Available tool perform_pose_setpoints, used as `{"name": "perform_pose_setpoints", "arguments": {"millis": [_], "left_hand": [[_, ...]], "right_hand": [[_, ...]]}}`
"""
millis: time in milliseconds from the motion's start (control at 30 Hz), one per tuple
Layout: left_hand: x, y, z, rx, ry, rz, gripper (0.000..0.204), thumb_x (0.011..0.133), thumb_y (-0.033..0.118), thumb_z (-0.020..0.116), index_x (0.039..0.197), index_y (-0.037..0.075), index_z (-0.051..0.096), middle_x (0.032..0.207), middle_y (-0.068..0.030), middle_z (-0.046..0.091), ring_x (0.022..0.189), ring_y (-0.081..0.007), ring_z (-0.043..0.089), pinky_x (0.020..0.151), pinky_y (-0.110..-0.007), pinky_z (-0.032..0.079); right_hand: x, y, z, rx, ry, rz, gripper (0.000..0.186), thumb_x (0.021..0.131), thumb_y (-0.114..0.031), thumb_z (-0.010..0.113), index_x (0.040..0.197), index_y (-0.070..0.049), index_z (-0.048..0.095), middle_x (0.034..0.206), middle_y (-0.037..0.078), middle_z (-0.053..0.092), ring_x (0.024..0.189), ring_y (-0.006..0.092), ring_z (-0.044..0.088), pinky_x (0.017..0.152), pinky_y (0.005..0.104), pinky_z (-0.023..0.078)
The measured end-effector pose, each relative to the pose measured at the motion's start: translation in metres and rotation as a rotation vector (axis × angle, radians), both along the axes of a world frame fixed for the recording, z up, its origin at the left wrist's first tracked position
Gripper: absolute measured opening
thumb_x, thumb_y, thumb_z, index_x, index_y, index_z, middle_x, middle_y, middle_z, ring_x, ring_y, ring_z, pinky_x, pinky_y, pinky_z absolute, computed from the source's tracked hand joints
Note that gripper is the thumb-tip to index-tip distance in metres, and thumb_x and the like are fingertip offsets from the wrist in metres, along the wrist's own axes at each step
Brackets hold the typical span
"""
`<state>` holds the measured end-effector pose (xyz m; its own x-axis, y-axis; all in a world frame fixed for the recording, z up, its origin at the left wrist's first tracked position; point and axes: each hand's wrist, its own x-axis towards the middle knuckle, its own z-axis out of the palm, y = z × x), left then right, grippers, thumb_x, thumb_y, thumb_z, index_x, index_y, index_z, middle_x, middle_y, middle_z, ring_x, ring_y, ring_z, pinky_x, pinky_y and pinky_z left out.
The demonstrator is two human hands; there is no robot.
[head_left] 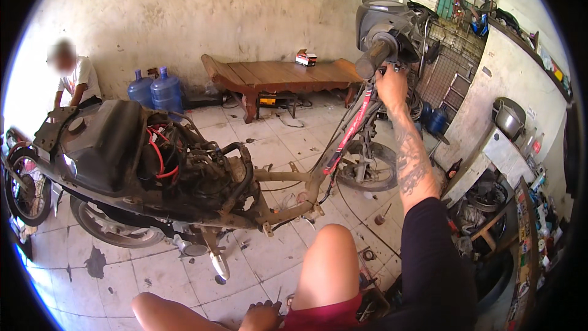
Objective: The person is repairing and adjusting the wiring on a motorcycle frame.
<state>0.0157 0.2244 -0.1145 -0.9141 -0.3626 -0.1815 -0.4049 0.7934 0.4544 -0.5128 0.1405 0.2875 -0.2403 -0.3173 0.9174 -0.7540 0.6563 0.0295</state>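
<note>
A stripped scooter (226, 196) stands in front of me, its frame and engine bare and its seat end to the left. My right arm reaches forward to the front end. There my right hand (392, 84) is closed at the handlebar (375, 56), just beside the rubber grip; the part under its fingers is mostly hidden. A red strip (352, 129) runs down the steering column below it. Low in my lap, between my bare knees, my left hand (261, 317) is curled with darkened fingers. A thin dark piece shows by its fingertips, too small to name.
A wooden bench (285, 75) with a small box (305, 57) stands along the wall. Blue water jugs (165, 91) and a seated person (76, 79) are at the far left. Cluttered shelving (499, 159) lines the right. Small parts lie on the tiled floor (278, 257).
</note>
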Motion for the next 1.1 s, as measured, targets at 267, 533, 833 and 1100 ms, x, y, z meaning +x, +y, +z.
{"name": "perform_pose_setpoints", "arguments": {"millis": [267,533,833,1100], "left_hand": [[0.003,-0.003,0.003,0.078,-0.110,-0.044,0.046,0.089,0.037,0.063,0.124,0.007,0.060,0.109,-0.0212,0.068,0.099,-0.0400,0.066,0.086,-0.052,0.051],[-0.009,-0.010,-0.029,0.162,-0.390,-0.114,0.056,0.096,0.051,0.052,0.138,0.013,0.052,0.126,-0.0209,0.062,0.113,-0.0404,0.061,0.093,-0.052,0.050],[0.005,-0.001,-0.045,0.150,-0.462,0.023,0.051,0.096,0.050,0.053,0.130,0.012,0.057,0.127,-0.0170,0.062,0.117,-0.0367,0.060,0.097,-0.053,0.047],[-0.004,0.010,-0.034,0.118,-0.430,0.077,0.045,0.093,0.044,0.059,0.122,0.009,0.062,0.121,-0.0166,0.066,0.113,-0.0363,0.063,0.094,-0.051,0.050]], "right_hand": [[0.109,-0.019,-0.027,-0.793,-1.487,2.013,0.100,0.080,-0.074,0.061,0.133,0.010,0.045,0.126,0.020,0.056,0.114,0.0314,0.054,0.103,0.0492,0.041],[0.115,-0.047,0.016,-0.861,-1.426,2.233,0.104,0.077,-0.079,0.062,0.133,0.007,0.042,0.123,0.016,0.054,0.111,0.0266,0.053,0.101,0.0463,0.041],[0.116,-0.062,0.015,-1.021,-1.403,2.229,0.069,0.085,-0.069,0.061,0.106,-0.004,0.057,0.099,0.007,0.063,0.089,0.0220,0.060,0.088,0.0420,0.045],[0.088,-0.042,0.012,-0.825,-1.505,2.420,0.073,0.085,-0.064,0.066,0.119,0.000,0.053,0.109,0.014,0.064,0.103,0.0276,0.060,0.095,0.0428,0.046]]}}
